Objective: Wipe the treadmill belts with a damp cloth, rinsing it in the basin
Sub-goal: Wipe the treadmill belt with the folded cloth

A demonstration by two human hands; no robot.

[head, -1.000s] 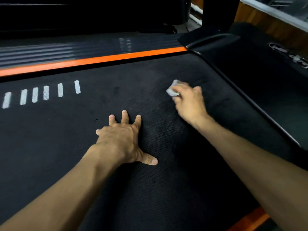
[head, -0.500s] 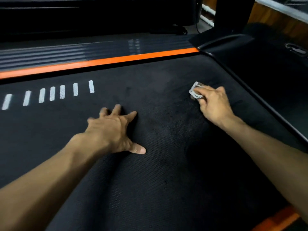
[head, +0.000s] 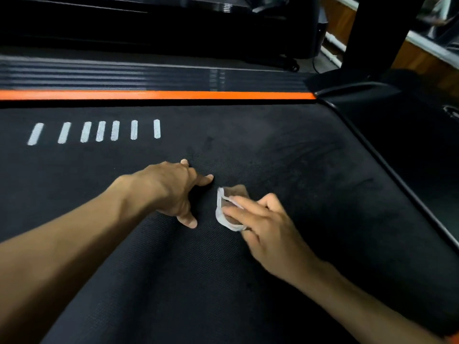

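Black treadmill belt (head: pixel 285 155) bears cloth (head: pixel 224 217) and both hands.

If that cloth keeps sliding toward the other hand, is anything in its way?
Yes. The left hand rests on the belt right beside the cloth that the right hand presses; only a narrow strip of belt separates them.

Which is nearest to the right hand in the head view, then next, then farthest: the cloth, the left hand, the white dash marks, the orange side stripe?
From the right hand:
1. cloth, under its fingers, on the belt.
2. left hand, just to the left, resting on the belt, apart from the cloth.
3. white dash marks, farther up and left on the belt.
4. orange side stripe, along the belt's far edge.
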